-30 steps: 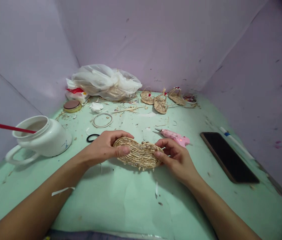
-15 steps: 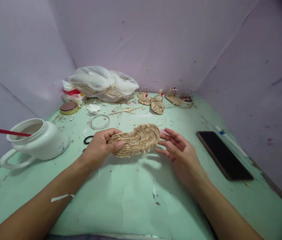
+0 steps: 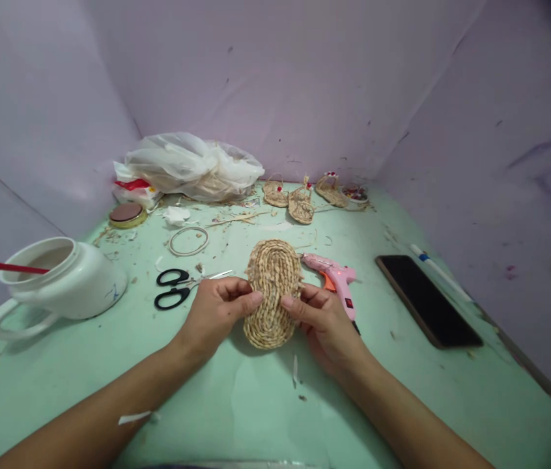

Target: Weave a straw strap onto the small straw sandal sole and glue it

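A sole-shaped piece of coiled, braided straw (image 3: 272, 286) is held upright between my two hands, above the green tabletop. My left hand (image 3: 224, 306) pinches its left edge, thumb on the near face. On the opposite edge, my right hand (image 3: 327, 319) grips it the same way, its thumb pressed on the straw. Behind my right hand lies a pink glue gun (image 3: 331, 273) with an orange trigger. Black-handled scissors (image 3: 178, 290) rest just beyond my left hand, blades pointing right.
A white pot (image 3: 75, 280) with a red stick stands at left. A phone (image 3: 426, 299) and a pen (image 3: 441, 270) lie at right. Toward the back are a plastic bag (image 3: 192, 166), a wire ring (image 3: 188, 241), a round tin (image 3: 127, 215) and small straw slippers (image 3: 301, 207) with red beads.
The straw sole has turned from lying sideways to standing lengthwise, its face toward me. My right hand, apart from it before, now grips its right edge. The scissors and glue gun have come into clear view.
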Demonstrator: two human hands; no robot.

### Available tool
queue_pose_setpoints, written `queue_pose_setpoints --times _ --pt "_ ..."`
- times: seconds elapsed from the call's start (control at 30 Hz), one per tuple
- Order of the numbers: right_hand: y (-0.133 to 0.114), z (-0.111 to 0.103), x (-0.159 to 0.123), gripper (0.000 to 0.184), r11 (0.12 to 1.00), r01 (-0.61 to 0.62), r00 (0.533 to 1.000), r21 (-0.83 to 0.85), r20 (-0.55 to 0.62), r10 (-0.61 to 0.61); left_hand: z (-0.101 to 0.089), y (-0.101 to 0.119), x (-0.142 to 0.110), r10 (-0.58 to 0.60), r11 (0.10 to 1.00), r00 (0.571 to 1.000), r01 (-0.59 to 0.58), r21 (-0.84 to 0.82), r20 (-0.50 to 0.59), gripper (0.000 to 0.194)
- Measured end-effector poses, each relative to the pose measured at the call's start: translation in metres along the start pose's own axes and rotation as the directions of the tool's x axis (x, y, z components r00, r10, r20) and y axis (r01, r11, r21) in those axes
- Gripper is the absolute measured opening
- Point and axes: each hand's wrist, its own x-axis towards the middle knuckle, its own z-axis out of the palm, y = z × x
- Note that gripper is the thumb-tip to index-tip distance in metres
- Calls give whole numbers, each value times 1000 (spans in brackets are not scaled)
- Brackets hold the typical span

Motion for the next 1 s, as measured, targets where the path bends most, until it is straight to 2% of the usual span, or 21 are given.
queue_pose_setpoints --times 0.07,0.2,0.33,0.7,1.0 --pt "1 1 -1 18 1000 -11 1000 -6 -4 11 2 1 -1 -9 998 998 12 62 -54 21" --pt "4 4 -1 20 1000 -7 1000 -28 20 7 6 5 -5 4 990 996 9 144 -93 26" --pt "8 3 -1 23 997 13 999 -81 34 -10 10 5 -8 16 982 994 5 186 -112 18" --pt "12 5 -4 12 968 97 993 -232 -51 -111 14 -2 -11 55 983 991 -33 179 -121 10" --pt "15 7 -3 15 971 107 990 -214 -71 -124 15 -7 -9 48 988 988 -25 149 -147 9"
